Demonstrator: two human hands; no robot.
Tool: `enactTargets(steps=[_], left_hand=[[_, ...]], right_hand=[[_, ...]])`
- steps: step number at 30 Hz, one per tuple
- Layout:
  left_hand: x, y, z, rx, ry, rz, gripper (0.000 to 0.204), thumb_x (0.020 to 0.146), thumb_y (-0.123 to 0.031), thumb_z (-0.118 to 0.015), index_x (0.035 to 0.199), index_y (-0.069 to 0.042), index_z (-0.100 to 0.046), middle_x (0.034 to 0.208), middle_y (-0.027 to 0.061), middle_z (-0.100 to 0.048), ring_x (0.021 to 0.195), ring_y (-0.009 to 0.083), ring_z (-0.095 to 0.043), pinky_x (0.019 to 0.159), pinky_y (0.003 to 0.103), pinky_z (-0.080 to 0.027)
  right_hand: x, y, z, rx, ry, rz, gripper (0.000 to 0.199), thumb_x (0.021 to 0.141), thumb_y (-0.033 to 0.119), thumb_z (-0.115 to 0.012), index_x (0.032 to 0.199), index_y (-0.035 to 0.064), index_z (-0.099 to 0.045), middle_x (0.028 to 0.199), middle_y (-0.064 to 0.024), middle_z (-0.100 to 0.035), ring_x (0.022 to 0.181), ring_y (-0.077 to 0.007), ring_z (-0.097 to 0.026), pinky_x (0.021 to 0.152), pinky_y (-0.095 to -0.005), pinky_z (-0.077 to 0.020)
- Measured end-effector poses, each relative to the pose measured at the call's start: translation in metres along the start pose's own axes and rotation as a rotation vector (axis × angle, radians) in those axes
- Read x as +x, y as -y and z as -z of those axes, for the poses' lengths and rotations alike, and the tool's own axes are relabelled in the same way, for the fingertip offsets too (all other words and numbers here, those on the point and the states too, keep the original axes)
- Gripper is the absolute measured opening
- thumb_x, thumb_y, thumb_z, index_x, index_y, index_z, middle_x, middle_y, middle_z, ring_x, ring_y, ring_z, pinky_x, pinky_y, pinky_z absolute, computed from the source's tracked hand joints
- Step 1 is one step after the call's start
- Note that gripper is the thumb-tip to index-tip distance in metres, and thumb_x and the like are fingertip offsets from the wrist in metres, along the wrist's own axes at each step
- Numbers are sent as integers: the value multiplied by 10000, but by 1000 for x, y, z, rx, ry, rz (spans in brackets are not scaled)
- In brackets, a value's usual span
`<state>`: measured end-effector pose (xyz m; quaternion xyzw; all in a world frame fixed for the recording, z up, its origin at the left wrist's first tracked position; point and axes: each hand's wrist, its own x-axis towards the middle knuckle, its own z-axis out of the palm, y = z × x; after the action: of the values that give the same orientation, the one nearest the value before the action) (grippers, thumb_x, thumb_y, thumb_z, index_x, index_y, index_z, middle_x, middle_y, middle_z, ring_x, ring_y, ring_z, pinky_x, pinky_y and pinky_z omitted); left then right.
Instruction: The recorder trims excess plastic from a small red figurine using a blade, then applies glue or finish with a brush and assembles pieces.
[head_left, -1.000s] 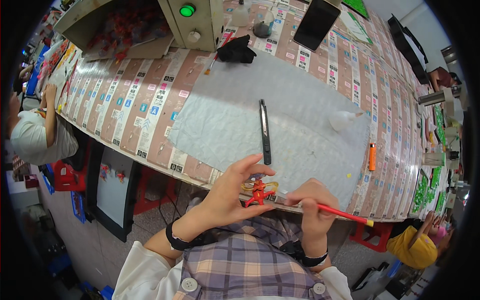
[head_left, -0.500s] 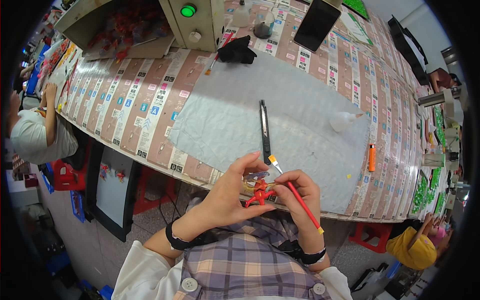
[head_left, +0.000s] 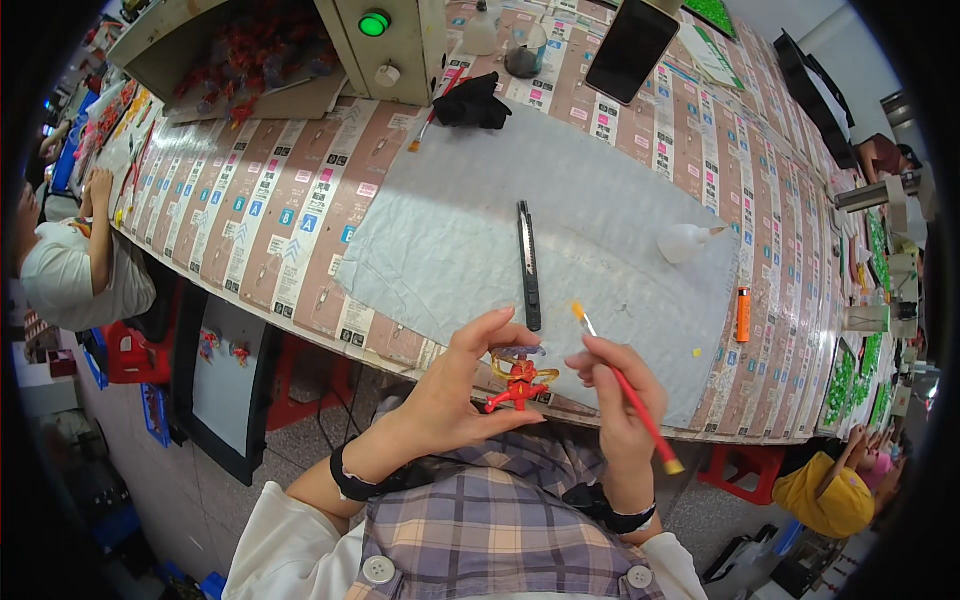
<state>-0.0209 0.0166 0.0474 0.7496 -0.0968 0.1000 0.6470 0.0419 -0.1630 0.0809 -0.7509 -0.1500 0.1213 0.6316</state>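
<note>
Between thumb and fingers, my left hand (head_left: 455,385) grips a small red figurine (head_left: 520,384) with yellowish curved parts and a purplish translucent piece at its top. My right hand (head_left: 622,392) is closed on a red-handled paintbrush (head_left: 641,412), whose yellow bristles point up and away from me. A short gap separates this hand from the figurine. Just beyond my hands, a black utility knife (head_left: 529,265) lies on the grey-white cloth (head_left: 440,230). Farther right on the cloth is a white squeeze bottle (head_left: 685,242) with a pointed tip.
An orange lighter (head_left: 743,315) lies right of the cloth. Behind are a black cloth (head_left: 472,102), another brush (head_left: 425,128), a jar (head_left: 525,52) and a phone (head_left: 632,50). A metal box (head_left: 385,45) with red pieces stands far left. A person (head_left: 85,265) sits at left.
My right hand has drawn away from the figurine toward the right, carrying the paintbrush. My left hand stays nearly still with the figurine.
</note>
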Motion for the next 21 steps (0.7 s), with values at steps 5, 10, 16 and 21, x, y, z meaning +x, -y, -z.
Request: enactTargets(steps=[5,10,16,21], left_hand=[[-1,1,-1,-1,-22,-3,940,666,-90,-799,1375,-58,-183,1159,173,-516,1072,252,-531,933,357,-416],[-3,5,-3,24,-46,4,888,685,-92,-782,1361,-47,-208,1170,163,-533,1076,259,-547,926,355,-432],[-3,5,-4,4,-44,-26,860,686,-61,-772,1354,-61,-230,1178,158,-534,1079,260,-547,923,349,-439],[-1,5,-6,7,-39,-41,850,689,-42,-764,1353,-74,-235,1177,150,-538,1084,261,-546,919,351,-444]], right_hand=[[1,21,8,-160,150,429,97,828,128,-623,878,57,-666,816,-63,-661,672,-218,-595,632,-311,-451],[6,17,1,-334,199,491,89,796,142,-652,839,64,-647,764,-70,-630,671,-235,-591,618,-324,-457],[7,20,0,-255,182,441,68,817,116,-621,794,52,-617,736,-73,-615,653,-245,-573,593,-330,-438],[14,20,-2,-197,135,409,97,830,107,-613,766,39,-590,702,-75,-593,607,-244,-534,562,-324,-407]])
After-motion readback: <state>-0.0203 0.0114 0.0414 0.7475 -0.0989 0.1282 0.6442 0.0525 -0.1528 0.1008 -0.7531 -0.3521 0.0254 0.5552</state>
